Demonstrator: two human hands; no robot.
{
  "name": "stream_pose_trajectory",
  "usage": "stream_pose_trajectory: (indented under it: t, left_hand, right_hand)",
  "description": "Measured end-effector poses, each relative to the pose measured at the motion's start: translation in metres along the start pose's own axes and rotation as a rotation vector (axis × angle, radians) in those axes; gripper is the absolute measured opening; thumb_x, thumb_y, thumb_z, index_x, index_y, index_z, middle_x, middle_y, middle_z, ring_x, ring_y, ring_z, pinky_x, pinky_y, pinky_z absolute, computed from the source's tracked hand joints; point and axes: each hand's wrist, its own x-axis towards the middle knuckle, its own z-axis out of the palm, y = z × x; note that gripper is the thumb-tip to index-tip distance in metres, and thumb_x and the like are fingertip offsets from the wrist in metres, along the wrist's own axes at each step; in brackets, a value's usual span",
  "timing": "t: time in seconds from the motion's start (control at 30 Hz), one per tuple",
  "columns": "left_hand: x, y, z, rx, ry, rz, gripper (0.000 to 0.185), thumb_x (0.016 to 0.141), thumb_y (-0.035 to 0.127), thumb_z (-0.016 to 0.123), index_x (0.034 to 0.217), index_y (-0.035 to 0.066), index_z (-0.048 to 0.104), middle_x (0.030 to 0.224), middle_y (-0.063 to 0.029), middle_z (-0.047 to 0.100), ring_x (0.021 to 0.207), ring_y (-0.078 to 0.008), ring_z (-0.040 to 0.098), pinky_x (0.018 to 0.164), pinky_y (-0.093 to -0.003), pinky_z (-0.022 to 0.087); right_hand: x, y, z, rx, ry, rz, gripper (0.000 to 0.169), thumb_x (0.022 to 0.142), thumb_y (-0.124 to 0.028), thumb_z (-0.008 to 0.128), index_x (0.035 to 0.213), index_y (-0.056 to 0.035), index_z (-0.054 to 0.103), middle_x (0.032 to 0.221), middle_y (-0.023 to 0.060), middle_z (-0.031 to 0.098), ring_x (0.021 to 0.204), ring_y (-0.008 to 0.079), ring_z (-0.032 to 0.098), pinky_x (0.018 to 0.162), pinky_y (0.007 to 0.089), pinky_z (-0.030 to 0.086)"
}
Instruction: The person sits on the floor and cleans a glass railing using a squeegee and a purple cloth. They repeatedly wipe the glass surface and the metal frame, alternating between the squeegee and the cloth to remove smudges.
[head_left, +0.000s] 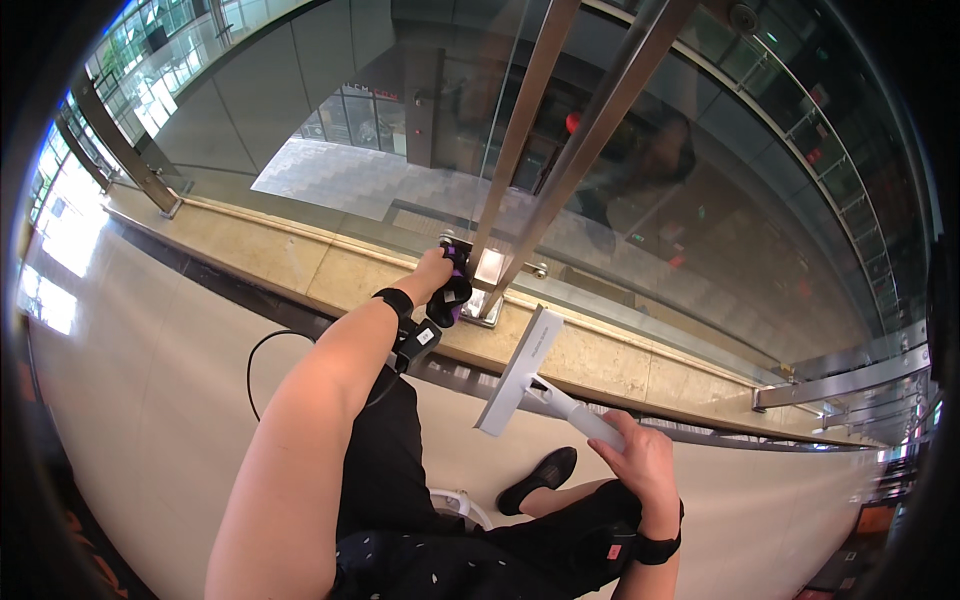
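My right hand grips the handle of a white squeegee. Its wide, flat head is raised in front of the stone ledge, and its blade edge is free of the glass in this view. Out ahead, my left hand holds a black and purple item, perhaps a bunched cloth, against the foot of a metal railing post. Part of this item is hidden by my fingers, so its exact kind is unclear. A shiny metal base plate sits under the post.
Glass panels rise behind the ledge, with a lower floor visible through them. A black cable loops beside my left forearm, near a small black box. Below are my black shoe and a white curved rim, partly hidden.
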Motion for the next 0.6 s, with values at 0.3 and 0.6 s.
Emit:
stream_pose_trajectory:
  t: [0.3, 0.6]
  left_hand:
    - [-0.007, 0.005, -0.017, -0.067, -0.222, 0.007, 0.024, 0.089, 0.007, 0.047, 0.110, 0.003, 0.058, 0.088, -0.0060, 0.061, 0.078, -0.0152, 0.058, 0.067, -0.0304, 0.048]
    - [-0.027, 0.015, -0.017, -0.023, -0.227, -0.005, 0.023, 0.090, 0.008, 0.048, 0.109, 0.002, 0.059, 0.091, -0.0068, 0.062, 0.082, -0.0156, 0.057, 0.072, -0.0298, 0.047]
  right_hand:
    - [-0.001, -0.007, -0.004, -0.022, 0.022, -0.019, 0.037, 0.076, -0.034, 0.074, 0.104, -0.0116, 0.063, 0.067, 0.0125, 0.065, 0.066, 0.0314, 0.065, 0.059, 0.0393, 0.051]
    - [-0.004, -0.041, -0.009, 0.015, -0.007, -0.111, 0.040, 0.074, -0.031, 0.075, 0.104, -0.0085, 0.063, 0.066, 0.0120, 0.065, 0.063, 0.0302, 0.065, 0.056, 0.0376, 0.050]
